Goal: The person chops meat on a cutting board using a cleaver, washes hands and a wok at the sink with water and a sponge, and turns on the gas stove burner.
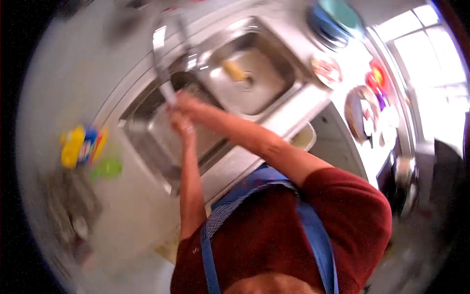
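Note:
Both my hands meet over the left basin of a steel double sink (152,161), right at the spout end of the tall faucet (159,44). My right hand (190,106) lies over and against my left hand (181,123). Motion blur smears the fingers of both, and a small reddish patch shows near the right fingertips. Whether either hand holds anything is not visible. In the right basin a yellow sponge-like piece (235,71) lies close to the drain (248,80).
Left of the sink stand a yellow and blue package (81,146) and a bright green item (106,168). Blue-green bowls (338,19), a plate with reddish pieces (326,69) and a round wooden board (354,112) sit on the right counter, near a bright window.

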Demonstrator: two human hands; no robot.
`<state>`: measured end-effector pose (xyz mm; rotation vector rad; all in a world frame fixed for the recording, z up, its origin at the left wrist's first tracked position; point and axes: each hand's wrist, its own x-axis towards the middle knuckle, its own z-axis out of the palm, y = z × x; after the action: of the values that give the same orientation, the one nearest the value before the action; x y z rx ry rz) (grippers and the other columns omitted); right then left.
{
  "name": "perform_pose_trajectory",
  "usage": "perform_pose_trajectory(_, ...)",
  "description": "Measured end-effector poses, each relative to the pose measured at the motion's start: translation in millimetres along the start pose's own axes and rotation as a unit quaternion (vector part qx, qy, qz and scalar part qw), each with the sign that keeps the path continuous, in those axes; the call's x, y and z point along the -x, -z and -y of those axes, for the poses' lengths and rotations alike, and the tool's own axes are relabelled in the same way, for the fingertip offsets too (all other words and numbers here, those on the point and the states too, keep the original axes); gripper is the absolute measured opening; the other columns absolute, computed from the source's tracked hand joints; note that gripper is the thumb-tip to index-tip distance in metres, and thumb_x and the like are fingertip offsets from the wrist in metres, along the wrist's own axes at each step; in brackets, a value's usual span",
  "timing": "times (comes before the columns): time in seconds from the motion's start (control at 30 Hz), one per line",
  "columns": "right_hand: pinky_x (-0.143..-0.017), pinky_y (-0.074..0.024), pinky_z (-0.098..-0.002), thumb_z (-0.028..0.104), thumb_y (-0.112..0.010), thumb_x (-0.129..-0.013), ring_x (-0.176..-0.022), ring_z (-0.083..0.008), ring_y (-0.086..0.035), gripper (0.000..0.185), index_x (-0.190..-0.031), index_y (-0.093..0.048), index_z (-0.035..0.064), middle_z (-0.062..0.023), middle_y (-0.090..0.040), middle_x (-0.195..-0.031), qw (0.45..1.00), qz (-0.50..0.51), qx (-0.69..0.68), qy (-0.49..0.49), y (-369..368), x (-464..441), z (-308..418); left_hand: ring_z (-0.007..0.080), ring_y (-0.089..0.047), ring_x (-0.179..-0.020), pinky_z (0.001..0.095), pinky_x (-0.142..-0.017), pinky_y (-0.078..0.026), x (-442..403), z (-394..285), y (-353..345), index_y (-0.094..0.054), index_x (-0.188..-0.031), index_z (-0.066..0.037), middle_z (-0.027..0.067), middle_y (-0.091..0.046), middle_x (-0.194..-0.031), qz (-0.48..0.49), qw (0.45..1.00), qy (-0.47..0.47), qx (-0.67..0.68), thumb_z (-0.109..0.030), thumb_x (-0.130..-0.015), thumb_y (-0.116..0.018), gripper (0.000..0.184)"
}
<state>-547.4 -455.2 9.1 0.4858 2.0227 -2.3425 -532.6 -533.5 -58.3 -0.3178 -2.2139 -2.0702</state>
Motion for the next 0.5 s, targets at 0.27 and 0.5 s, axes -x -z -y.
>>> perform_pose_trajectory(0.27, -0.051, -0.0507, -0.0362, 0.025, -0.058, -0.089, -0.055, -0.0164, -0.054, 0.033, -0.106, -0.043, 0.0009, -0.0057, -0.053, -0.068, 0.889, -0.117, -0.421, -0.136, 45.7, 16.5, 27.4, 0.0144, -0.049, -0.063, 0.0299, -0.064, -0.045, -37.2, -54.0, 34.0, -0.056, -0.072, -0.003, 0.0029, -0.048, -0.071, 0.084, 0.964, 0.176, 0.178, -0.014, -0.082, -0.054, 0.016)
perform_pose_trajectory(0.5, -0.043, -0.0494, -0.0314, 0.013, -0.063, -0.079, -0.049, -0.0176, -0.058, 0.027, -0.057, -0.055, 0.0, -0.0074, -0.057, -0.058, 0.937, -0.258, -0.226, -0.067, 91.6, -58.3, 27.3, 0.0105, -0.044, -0.059, 0.0248, -0.057, -0.041, -34.9, -60.4, 20.6, -0.045, -0.073, -0.008, -0.0003, -0.044, -0.068, 0.137, 0.938, 0.281, 0.153, 0.003, -0.072, -0.061, 0.019)
